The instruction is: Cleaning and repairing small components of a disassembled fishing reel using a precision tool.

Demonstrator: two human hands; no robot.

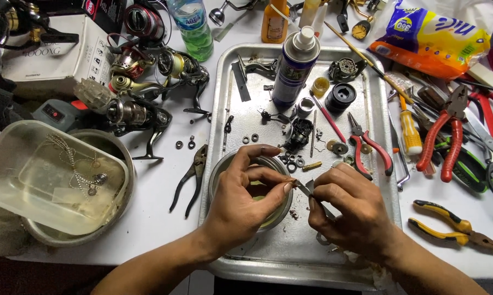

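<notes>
I had the left hand [245, 188] pinched closed, thumb and forefinger gripping a very small part [288, 184] that I could not identify beyond its size, held above the round metal bowl [220, 169] that sat directly under that palm on the steel tray [224, 98]. The right hand [345, 205] was clenched around a slim metal tool [305, 187], tweezers as far as I could tell, with its tip meeting the part in the gap between the two hands. To my judgement, doing this step well meant keeping both wrists planted on the tray so the tip did not wander, and keeping the work over the bowl so anything that slipped would fall into it and not among the loose washers and the brass screw [312, 165] lying just beyond the fingertips. I judged a light squeeze on the tool safer than a hard one, since so small a piece could spring away. Farther out from the left hand stood the spray can [294, 65], with a black spool [341, 96] to its right; the red-handled needle-nose pliers [366, 145] lay just past the right hand, within easy reach. Off the tray, to the left of the left hand, dark slip-joint pliers [190, 179] rested on the tabletop [153, 202], and yellow-handled pliers [454, 224] lay to the right of the right hand. Several spinning reels [143, 109] were piled well beyond the left hand.
</notes>
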